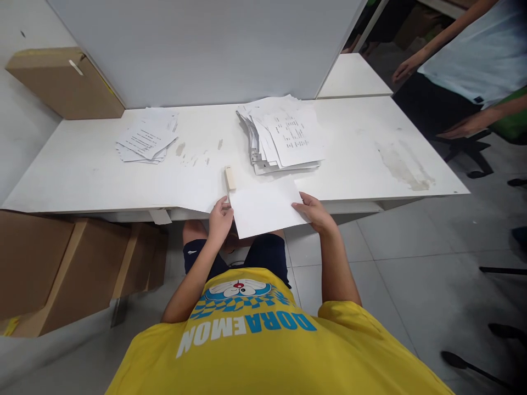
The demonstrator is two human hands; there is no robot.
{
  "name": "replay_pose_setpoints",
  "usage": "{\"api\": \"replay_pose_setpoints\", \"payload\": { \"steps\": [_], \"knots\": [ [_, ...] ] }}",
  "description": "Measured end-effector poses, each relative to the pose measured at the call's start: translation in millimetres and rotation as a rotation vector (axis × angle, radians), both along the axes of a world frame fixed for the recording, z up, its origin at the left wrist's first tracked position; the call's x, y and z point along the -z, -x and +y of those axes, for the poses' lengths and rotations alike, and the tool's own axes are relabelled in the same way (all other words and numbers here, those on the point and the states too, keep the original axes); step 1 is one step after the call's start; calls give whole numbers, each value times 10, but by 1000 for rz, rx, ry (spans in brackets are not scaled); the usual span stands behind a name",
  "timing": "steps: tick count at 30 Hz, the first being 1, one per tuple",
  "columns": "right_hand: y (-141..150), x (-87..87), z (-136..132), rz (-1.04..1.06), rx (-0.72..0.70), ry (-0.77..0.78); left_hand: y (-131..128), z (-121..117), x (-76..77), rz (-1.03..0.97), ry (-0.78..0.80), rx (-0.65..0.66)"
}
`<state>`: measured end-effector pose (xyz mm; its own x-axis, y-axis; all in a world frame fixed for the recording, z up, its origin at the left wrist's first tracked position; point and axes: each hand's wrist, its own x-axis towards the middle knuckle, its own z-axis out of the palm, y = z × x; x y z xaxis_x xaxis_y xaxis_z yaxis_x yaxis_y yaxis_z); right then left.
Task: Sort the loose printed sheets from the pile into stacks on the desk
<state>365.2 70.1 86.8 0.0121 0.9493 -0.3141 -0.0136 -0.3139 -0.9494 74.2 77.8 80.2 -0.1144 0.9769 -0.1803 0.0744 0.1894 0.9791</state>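
Observation:
A blank white sheet of paper [265,208] spans the space between my two hands, over the front edge of the desk and above my lap. My left hand [221,220] is closed at the sheet's left edge, fingers curled. At the right edge, my right hand [316,212] pinches the paper with the thumb on top. Just beyond the sheet's upper left corner lies a small cream-coloured block [229,179]. Behind the sheet stands a thick, uneven stack of printed papers [290,134].
A smaller pile of printed papers [147,137] lies on the left of the white desk [197,186]. Cardboard boxes stand at the back left [66,82] and below the desk [90,263]. A grey partition [214,49] rises behind. Another person [473,66] stands at the right.

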Motion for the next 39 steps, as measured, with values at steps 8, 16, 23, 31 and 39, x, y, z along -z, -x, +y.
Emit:
{"api": "replay_pose_setpoints", "payload": {
  "steps": [8, 16, 23, 31, 39],
  "knots": [
    [53, -126, -80, -83, -12, 7, 43, 10, -136, 423, -112, 75],
    [93, -194, -87, -106, 8, -26, 33, -34, -152, 646, -304, 76],
    [86, -171, -15, -98, 34, 8, 110, 217, -225, 977, -634, 284],
    [89, -209, 0, -87, 38, 23, 167, 335, -95, 1081, -650, 320],
    [63, -155, 31, -34, 59, 19, 124, 266, -176, 1150, -556, 305]
  ]
}}
